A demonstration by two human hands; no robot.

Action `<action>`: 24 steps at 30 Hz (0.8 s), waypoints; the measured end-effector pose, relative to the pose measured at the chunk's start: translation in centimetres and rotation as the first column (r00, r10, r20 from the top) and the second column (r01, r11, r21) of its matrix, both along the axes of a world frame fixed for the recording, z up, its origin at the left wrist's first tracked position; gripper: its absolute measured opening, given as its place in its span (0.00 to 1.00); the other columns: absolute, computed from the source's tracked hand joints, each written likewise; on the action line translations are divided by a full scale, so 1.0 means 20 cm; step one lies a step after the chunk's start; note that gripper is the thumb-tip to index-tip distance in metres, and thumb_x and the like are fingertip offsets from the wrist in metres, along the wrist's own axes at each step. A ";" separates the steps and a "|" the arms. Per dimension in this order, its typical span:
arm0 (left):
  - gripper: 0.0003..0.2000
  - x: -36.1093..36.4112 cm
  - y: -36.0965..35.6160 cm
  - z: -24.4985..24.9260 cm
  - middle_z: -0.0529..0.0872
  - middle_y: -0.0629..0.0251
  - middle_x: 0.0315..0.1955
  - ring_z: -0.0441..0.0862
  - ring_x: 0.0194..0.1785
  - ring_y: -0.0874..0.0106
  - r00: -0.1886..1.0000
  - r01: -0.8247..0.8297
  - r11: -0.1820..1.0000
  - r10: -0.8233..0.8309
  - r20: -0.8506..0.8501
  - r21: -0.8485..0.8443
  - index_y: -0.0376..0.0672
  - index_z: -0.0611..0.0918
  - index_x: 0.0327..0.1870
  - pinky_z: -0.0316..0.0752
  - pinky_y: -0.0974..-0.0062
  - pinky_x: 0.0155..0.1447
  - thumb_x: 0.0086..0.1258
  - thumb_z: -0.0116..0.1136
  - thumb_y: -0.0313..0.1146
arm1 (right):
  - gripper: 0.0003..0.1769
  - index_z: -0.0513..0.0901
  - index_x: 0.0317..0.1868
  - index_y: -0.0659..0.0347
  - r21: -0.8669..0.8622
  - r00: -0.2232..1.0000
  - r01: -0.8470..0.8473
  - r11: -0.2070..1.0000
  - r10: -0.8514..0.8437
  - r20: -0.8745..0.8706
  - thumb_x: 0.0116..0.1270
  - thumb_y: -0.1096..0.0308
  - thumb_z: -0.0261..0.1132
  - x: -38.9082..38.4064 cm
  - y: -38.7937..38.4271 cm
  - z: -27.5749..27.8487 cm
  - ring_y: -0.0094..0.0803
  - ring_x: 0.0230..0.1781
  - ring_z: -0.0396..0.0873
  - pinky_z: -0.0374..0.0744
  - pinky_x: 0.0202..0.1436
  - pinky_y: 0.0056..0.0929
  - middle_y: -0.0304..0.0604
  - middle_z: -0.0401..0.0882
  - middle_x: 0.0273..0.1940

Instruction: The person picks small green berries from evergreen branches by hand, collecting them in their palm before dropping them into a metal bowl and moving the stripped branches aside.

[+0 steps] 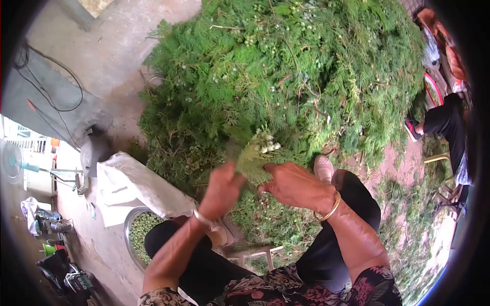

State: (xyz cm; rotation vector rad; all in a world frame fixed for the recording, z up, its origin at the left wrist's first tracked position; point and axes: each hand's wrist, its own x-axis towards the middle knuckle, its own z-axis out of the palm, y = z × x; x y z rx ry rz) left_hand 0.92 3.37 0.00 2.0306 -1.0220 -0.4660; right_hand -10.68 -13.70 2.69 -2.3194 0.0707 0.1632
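In front of me my right hand (296, 187), with a bangle at the wrist, pinches a green arborvitae sprig (251, 162). Pale round cones (268, 142) cluster at the sprig's far end. Close beside the sprig's left edge is my left hand (222, 188), its fingers curled and smeared by motion; I cannot tell whether it grips anything. Beyond both hands rises a big heap of cut arborvitae branches (286, 66). At my left knee stands a round metal basin (128, 239) holding small green cones (143, 232).
A white sack (138, 178) lies between the basin and the heap. Loose sprigs (270, 219) cover the ground between my feet. At the right sits another person, whose dark trouser leg (446, 120) shows. A fan (11, 160) and a cable (71, 81) are at the left.
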 end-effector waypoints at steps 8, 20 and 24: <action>0.11 -0.25 0.10 0.32 0.80 0.73 0.31 0.73 0.35 0.81 0.997 -0.056 0.985 0.064 0.042 -0.162 0.34 0.78 0.49 0.71 0.80 0.38 0.74 0.51 0.31 | 0.33 0.74 0.57 0.73 0.566 0.983 0.051 0.823 -0.141 0.117 0.62 0.53 0.68 0.04 -0.01 0.06 0.42 0.55 0.77 0.74 0.60 0.36 0.56 0.80 0.50; 0.09 -0.08 0.05 0.11 0.78 0.70 0.34 0.71 0.29 0.77 0.411 -0.476 0.876 0.140 -0.901 -0.081 0.31 0.76 0.40 0.73 0.76 0.37 0.72 0.52 0.30 | 0.29 0.80 0.49 0.71 0.742 0.950 0.245 0.624 -0.307 -0.055 0.65 0.48 0.65 0.13 0.11 -0.02 0.27 0.39 0.77 0.77 0.44 0.28 0.44 0.83 0.39; 0.06 -0.10 -0.03 0.03 0.78 0.68 0.25 0.69 0.30 0.80 0.822 -0.279 0.948 0.156 -0.548 -0.150 0.31 0.76 0.35 0.68 0.76 0.36 0.69 0.52 0.27 | 0.22 0.82 0.42 0.71 0.563 0.928 0.323 0.760 -0.372 -0.030 0.63 0.55 0.67 0.18 0.14 -0.11 0.24 0.28 0.73 0.75 0.34 0.28 0.43 0.82 0.28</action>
